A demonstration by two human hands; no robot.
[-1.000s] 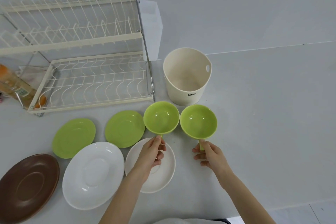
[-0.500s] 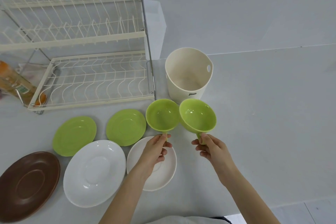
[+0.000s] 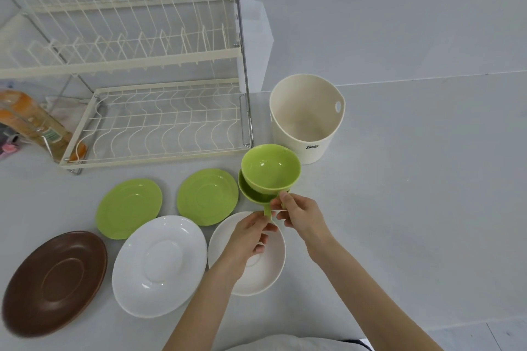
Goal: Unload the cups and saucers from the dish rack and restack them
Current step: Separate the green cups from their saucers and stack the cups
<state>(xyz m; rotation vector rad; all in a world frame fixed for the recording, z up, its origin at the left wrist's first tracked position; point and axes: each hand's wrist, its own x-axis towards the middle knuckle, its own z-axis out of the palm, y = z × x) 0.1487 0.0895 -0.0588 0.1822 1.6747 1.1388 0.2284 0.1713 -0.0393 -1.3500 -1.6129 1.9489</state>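
Two green cups sit one over the other above the table. The upper cup [image 3: 271,168] is held by its handle in my right hand [image 3: 302,215]. The lower cup [image 3: 252,194] peeks out beneath it, its handle pinched by my left hand [image 3: 251,236]. On the table lie two green saucers [image 3: 129,208] [image 3: 207,196], a large white saucer [image 3: 159,265], a smaller white saucer [image 3: 271,268] partly under my left hand, and a brown saucer [image 3: 54,282]. The cream wire dish rack [image 3: 159,122] stands at the back left with nothing on it.
A cream bucket [image 3: 306,120] stands right of the rack, just behind the cups. An orange-capped bottle [image 3: 37,125] lies at the rack's left end. Bare grey table stretches to the right. The table's front edge runs along the lower right.
My right hand has carried its green cup leftwards and over the cup in my left hand; the two cups were side by side and now overlap.
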